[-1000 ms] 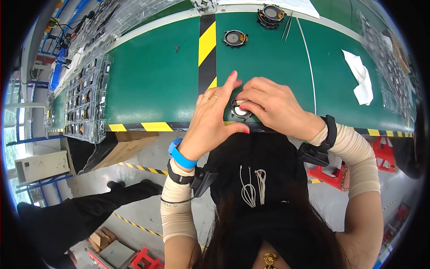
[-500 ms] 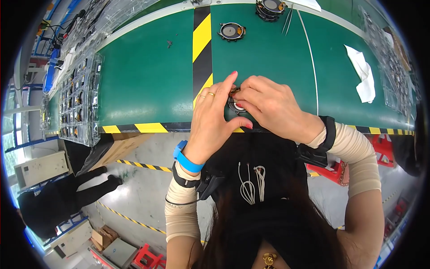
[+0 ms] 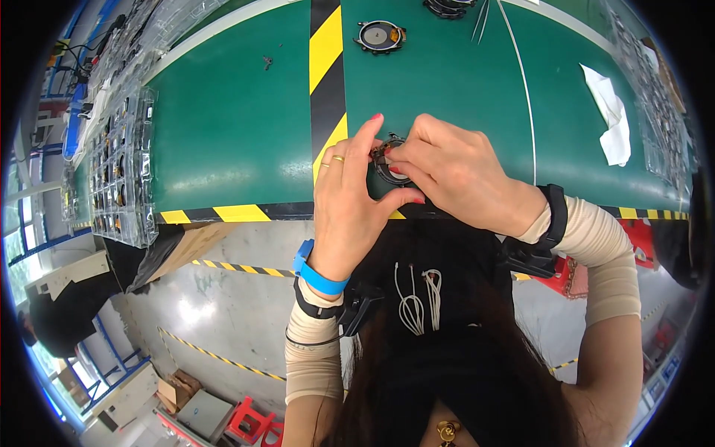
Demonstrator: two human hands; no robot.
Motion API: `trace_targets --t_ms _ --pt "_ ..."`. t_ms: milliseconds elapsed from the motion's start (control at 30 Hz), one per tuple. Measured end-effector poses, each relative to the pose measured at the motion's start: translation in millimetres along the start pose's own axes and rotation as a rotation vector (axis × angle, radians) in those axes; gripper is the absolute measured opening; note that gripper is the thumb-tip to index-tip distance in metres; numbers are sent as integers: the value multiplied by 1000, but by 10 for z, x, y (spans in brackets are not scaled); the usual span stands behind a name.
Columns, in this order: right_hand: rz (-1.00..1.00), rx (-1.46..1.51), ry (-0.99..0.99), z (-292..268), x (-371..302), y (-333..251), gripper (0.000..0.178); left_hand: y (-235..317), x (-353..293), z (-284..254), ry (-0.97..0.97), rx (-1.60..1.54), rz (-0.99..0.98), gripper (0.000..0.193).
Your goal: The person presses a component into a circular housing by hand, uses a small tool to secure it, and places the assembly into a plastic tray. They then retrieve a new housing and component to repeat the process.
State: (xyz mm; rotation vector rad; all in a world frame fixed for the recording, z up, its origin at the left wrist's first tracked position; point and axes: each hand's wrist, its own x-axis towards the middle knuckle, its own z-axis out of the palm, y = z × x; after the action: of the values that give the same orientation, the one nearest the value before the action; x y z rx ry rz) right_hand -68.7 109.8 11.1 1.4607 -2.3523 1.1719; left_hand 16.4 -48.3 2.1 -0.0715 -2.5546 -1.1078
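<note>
A round dark watch case (image 3: 382,173) is at the front of the green bench, between my hands. My left hand (image 3: 346,194) curves around its left and near sides, with the index finger reaching up along it and the thumb bent below; other fingers are partly hidden. My right hand (image 3: 450,167) bends over the case from the right, its thumb and fingertips pinched at the middle. Whatever small part they grip is covered. Farther back lies another watch case (image 3: 378,36) with a grey disc and an orange-brown patch.
Stacked watch cases (image 3: 448,7) and tweezers (image 3: 481,21) lie at the back. Tiny dark parts (image 3: 268,62) are on the left, a white cloth (image 3: 612,123) on the right. Clear trays of parts (image 3: 123,167) stand at the left edge. A dark-clothed person (image 3: 71,316) is beyond, lower left.
My hands remain at the watch case, whose dark rim shows more now. The bench has shifted slightly up and left in the picture. The person at lower left has moved farther left.
</note>
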Motion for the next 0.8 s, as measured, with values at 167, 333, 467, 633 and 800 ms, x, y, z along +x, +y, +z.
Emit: trace_targets --t_ms 167,333,467,633,800 --pt "-54 -77 -34 -10 26 10 14 -10 -11 22 34 21 11 90" --pt "-206 -101 -58 -20 118 103 16 -9 -18 21 59 50 36 87" --pt "-327 -50 -73 -27 185 239 16 0 -18 29 64 55 26 87" --pt "-413 40 -114 -29 224 311 15 -3 -27 23 62 62 26 88" --pt "-493 70 -155 -79 213 370 14 10 -31 19 39 43 1 87"
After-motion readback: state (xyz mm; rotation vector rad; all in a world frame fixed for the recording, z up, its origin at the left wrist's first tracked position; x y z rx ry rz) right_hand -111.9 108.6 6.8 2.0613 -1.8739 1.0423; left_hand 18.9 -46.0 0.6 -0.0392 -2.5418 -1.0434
